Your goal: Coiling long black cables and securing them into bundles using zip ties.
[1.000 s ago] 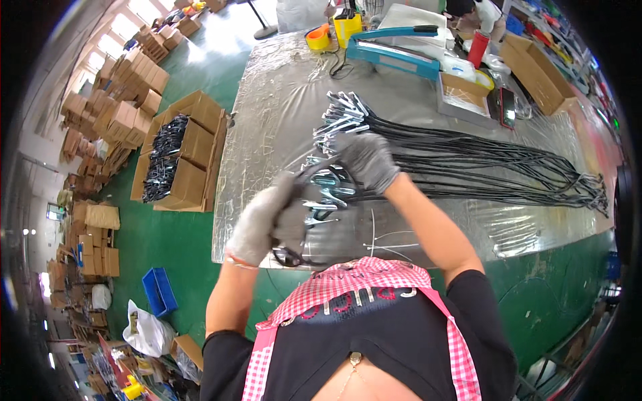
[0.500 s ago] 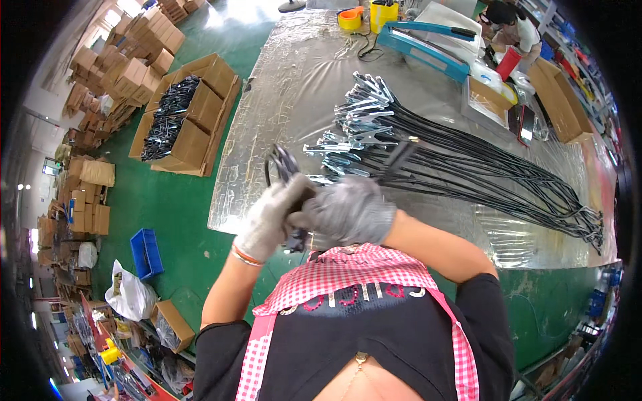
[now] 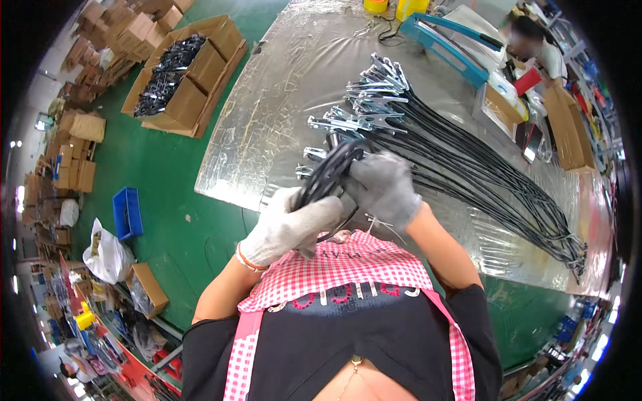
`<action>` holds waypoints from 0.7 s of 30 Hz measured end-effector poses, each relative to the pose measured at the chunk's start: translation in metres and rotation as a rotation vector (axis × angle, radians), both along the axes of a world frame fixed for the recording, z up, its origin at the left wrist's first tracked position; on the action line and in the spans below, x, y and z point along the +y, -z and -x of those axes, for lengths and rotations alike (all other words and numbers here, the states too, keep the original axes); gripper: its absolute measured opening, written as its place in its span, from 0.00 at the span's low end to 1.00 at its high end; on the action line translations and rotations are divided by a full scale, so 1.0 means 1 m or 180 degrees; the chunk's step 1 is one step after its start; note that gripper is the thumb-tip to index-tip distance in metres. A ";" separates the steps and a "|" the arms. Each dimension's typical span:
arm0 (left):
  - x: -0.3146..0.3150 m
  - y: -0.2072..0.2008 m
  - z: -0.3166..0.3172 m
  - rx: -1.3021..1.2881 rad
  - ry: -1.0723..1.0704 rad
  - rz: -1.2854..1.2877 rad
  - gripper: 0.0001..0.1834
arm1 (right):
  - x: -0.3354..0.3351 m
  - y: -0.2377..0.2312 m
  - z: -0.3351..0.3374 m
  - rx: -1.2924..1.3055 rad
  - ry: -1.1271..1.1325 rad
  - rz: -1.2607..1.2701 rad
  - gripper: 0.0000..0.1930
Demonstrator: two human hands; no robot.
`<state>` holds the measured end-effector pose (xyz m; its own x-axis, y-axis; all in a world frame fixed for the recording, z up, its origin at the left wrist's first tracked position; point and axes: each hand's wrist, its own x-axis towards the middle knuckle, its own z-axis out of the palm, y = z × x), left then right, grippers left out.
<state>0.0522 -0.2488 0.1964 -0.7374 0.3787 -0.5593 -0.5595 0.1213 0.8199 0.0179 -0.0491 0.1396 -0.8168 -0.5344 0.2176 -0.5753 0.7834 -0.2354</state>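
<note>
In front of my apron a coil of black cable (image 3: 328, 175) is held up over the near edge of the table. My left hand (image 3: 284, 228), in a pale work glove, is closed round the coil's lower left side. At its right side my gloved right hand (image 3: 386, 188) grips the coil, with its fingertips partly hidden. Thin white strips like cable ties (image 3: 382, 222) show below my right hand. Just beyond lies a bundle of long black cables (image 3: 481, 177) with silver metal clamps (image 3: 374, 100) at the left end.
The plastic-covered table (image 3: 267, 100) carries a blue paper cutter (image 3: 445, 50) and open cardboard boxes (image 3: 568, 127) on the far right. A person (image 3: 538, 50) is behind them. On the floor to the left stand cartons of coiled cables (image 3: 170, 100) and a blue bin (image 3: 127, 212).
The coil has come more into view between my hands, and my right hand has moved right and up. My view has shifted, with the floor cartons now higher up.
</note>
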 end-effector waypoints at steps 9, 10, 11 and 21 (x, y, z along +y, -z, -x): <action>-0.011 0.052 -0.024 -0.0286 -0.1294 -0.0448 0.15 | 0.064 -0.142 -0.096 0.0412 -0.1222 0.2807 0.12; -0.010 0.053 -0.023 -0.0257 -0.1289 -0.0427 0.15 | 0.064 -0.143 -0.095 0.0416 -0.1235 0.2828 0.13; -0.010 0.052 -0.021 -0.0229 -0.1285 -0.0406 0.15 | 0.065 -0.143 -0.095 0.0416 -0.1227 0.2842 0.13; -0.002 0.064 -0.014 -0.0152 -0.1035 -0.0053 0.15 | 0.072 -0.131 -0.097 0.0418 -0.1066 0.2955 0.18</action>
<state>0.0659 -0.2509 0.1321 -0.7943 0.1369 -0.5919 -0.6046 -0.0831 0.7922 0.1149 0.0234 0.2708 -0.5943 -0.3052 0.7441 -0.7984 0.1132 -0.5913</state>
